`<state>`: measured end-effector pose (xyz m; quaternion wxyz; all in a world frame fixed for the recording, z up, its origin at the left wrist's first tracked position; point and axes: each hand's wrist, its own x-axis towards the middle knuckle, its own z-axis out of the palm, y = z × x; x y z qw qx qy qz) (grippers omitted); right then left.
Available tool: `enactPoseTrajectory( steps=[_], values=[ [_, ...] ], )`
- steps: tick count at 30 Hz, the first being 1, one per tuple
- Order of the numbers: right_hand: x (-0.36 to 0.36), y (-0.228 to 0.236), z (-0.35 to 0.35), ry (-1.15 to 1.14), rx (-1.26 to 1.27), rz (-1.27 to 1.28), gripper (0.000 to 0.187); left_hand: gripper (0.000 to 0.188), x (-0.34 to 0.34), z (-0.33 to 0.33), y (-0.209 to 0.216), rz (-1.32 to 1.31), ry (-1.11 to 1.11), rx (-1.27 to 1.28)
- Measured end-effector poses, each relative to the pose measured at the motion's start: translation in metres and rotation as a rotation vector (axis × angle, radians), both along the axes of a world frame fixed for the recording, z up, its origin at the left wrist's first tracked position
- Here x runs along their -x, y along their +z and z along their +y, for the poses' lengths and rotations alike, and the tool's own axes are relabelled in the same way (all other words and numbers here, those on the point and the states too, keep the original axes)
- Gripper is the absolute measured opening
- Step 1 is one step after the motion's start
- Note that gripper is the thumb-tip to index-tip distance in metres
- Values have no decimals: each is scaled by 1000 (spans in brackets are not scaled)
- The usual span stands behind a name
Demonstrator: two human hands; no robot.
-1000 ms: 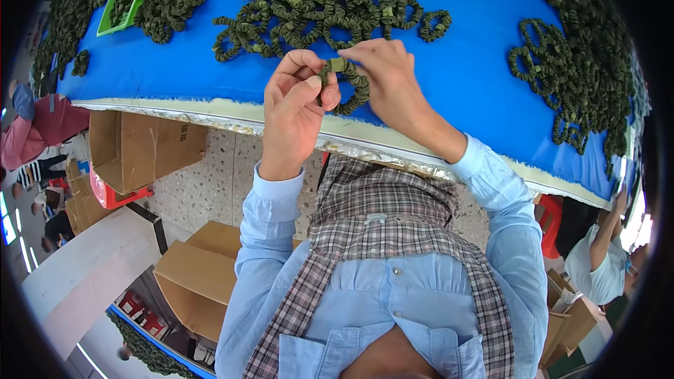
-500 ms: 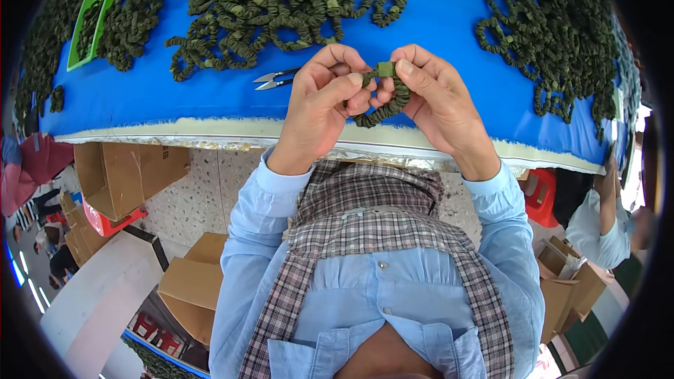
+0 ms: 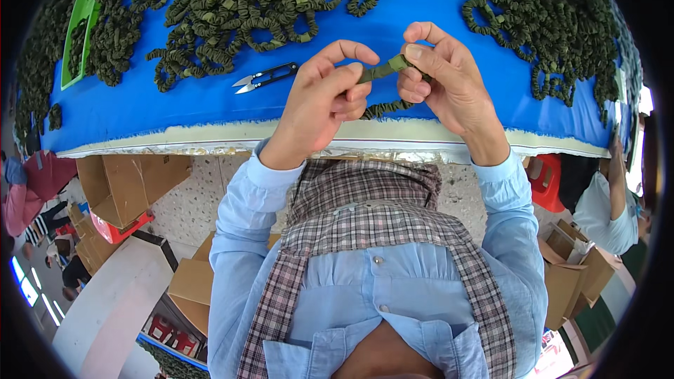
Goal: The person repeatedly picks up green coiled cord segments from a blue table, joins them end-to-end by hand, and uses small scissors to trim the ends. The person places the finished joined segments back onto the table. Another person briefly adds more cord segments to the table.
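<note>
Left hand [image 3: 317, 97] | right hand [image 3: 453, 83] | both pinching green scrunchie [image 3: 382, 71] | spans between them

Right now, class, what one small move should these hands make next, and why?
Probably bring the hands slightly together so the dark green gathered band can relax: the left hand and right hand pinch its upper stretch, which looks drawn straight and smooth, while its lower part looks crinkled.

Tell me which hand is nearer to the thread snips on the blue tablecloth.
Left. The left hand is just right of the thread snips; the right hand is farther right, beyond the left hand.
</note>
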<state>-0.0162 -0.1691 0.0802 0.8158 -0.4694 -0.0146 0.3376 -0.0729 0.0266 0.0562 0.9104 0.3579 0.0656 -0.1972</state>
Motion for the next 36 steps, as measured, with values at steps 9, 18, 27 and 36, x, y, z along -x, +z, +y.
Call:
enactPoseTrajectory(
  steps=[9,18,27,36],
  values=[
    [6,-7,7,14,175,-185,26,25,4,-28,9,-391,297,-774],
    [7,-10,2,32,135,-292,18,23,8,-18,10,-435,240,-885],
    [7,-12,-7,153,348,-362,9,25,8,-13,1,-432,240,-843],
    [10,-18,-13,63,330,-397,10,32,4,-10,2,-401,103,-808]
  ],
)
